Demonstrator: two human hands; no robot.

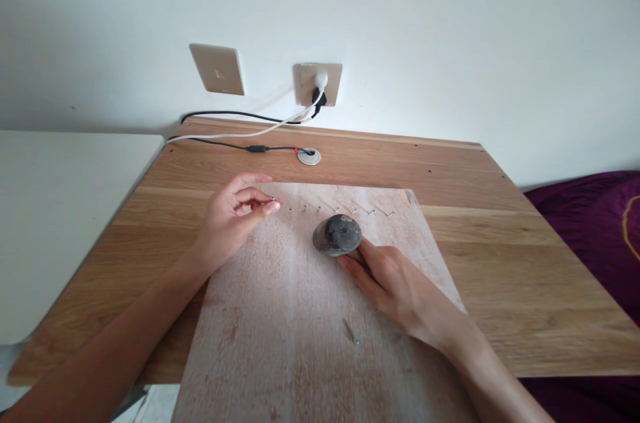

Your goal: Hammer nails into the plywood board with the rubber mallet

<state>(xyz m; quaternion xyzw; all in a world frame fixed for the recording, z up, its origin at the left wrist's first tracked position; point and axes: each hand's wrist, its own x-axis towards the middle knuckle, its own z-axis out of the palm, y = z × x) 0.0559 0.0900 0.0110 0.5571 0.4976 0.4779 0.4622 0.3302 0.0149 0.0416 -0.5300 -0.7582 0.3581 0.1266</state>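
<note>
A pale worn wooden board (280, 316) lies on the wooden table (500, 256). My left hand (233, 219) pinches a small nail (273, 199) upright at the board's far left part. My right hand (390, 279) grips a dark grey stone (337, 234) resting on the board just right of the nail. A row of several small nails (350, 211) stands in the board along its far edge, some bent. A loose nail (351, 331) lies on the board nearer to me.
White and black cables (240, 136) run across the table's far edge to a wall socket (318, 84). A round cable grommet (309, 156) sits in the tabletop. A white surface (55, 209) adjoins on the left; purple fabric (590, 229) lies on the right.
</note>
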